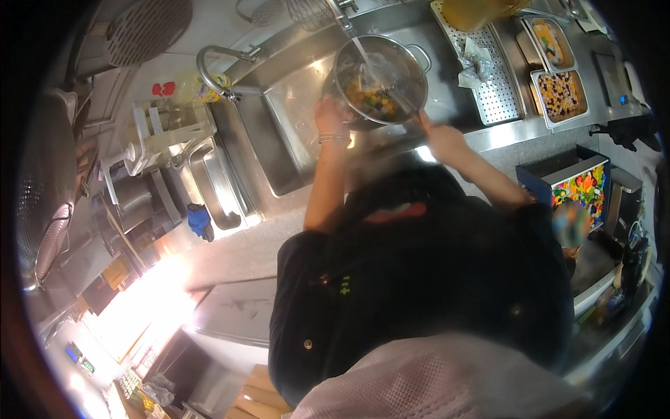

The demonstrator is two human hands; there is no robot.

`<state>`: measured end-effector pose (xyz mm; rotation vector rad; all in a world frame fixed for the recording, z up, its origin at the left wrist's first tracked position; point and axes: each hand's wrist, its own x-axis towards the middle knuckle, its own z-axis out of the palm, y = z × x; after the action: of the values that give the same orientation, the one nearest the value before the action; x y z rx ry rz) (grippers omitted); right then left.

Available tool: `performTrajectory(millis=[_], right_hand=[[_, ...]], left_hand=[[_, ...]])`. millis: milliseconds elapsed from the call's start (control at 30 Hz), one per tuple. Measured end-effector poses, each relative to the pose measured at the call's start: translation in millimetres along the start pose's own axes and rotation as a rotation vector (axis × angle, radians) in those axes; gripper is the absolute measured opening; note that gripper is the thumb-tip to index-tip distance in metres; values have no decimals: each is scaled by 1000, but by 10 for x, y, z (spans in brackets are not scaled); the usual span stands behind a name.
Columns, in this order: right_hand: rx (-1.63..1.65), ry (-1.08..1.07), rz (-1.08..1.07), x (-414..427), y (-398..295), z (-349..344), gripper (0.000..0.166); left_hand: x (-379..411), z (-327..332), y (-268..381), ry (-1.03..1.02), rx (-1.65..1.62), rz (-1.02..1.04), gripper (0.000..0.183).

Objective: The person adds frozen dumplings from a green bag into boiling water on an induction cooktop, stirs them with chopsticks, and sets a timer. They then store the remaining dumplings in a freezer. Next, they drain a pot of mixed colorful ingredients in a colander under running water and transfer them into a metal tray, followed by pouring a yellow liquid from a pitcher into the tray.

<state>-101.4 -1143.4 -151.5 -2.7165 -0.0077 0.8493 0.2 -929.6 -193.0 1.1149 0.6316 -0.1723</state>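
Observation:
A steel pot point(343, 105) sits in the stainless steel sink point(282, 112) under a faucet point(343, 23), with water running into it. Diced orange, dark and green food point(371, 99) lies in its lower part. My left hand point(332, 115), slightly blurred, grips the pot at its near left side; the far right loop handle point(420, 57) is free. In my right hand point(445, 141) is the handle of a spatula-like utensil point(403, 99), which slants over the rim into the pot. The water partly hides its far end.
Right of the sink lies a perforated steel tray point(494, 99) with a crumpled clear bag point(475, 63). Beyond it stand two steel pans of diced food point(560, 94). A second faucet point(209, 68) arches over the left side, near an oblong steel pan point(212, 183) and a blue cloth point(199, 220).

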Motion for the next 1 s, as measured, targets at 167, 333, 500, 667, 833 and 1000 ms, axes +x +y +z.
performTrajectory(millis=[167,333,500,667,833,1000], right_hand=[[-201,-16,-72,-387,203,-371,64],[-84,84,50,-200,148,-341,62],[242,129,-34,101,301,489,41],[923,-321,165,-519,-103,-356,36],[344,42,141,-505,-16,14,60],[409,150,178,-355,114,156,59]], left_hand=[[7,-17,22,-21,-17,8,19],[-7,34,0,-33,-18,-2,20],[31,57,-69,-58,-19,3,20],[-13,-17,1,-6,-5,-1,20],[-16,-56,-18,-22,-27,-5,21],[6,-54,-54,-40,-51,9,21]])
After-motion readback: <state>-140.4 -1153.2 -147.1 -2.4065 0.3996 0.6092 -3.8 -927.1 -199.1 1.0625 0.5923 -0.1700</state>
